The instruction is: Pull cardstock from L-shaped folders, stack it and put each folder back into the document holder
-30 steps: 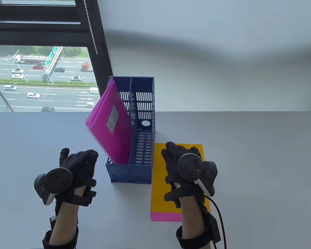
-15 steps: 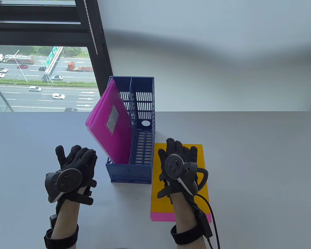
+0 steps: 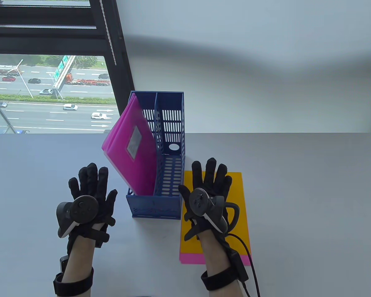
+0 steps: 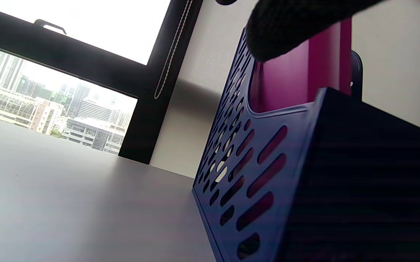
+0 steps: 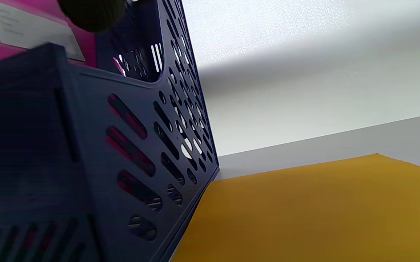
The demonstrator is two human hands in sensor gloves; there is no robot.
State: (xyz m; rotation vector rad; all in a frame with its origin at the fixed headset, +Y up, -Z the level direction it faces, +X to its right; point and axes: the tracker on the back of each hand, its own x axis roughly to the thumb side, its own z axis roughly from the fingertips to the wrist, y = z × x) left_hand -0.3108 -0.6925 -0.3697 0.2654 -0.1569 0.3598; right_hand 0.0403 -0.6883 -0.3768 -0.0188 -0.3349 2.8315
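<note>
Spreading since before: both hands' fingers (image 3: 92, 173), formerly curled.

A blue slotted document holder (image 3: 160, 161) stands between the two hands. Pink folders (image 3: 131, 148) lean leftward in its left compartment. A yellow cardstock stack (image 3: 235, 198), with a pink sheet (image 3: 190, 258) at the bottom, lies flat under the right hand (image 3: 207, 198).
</note>
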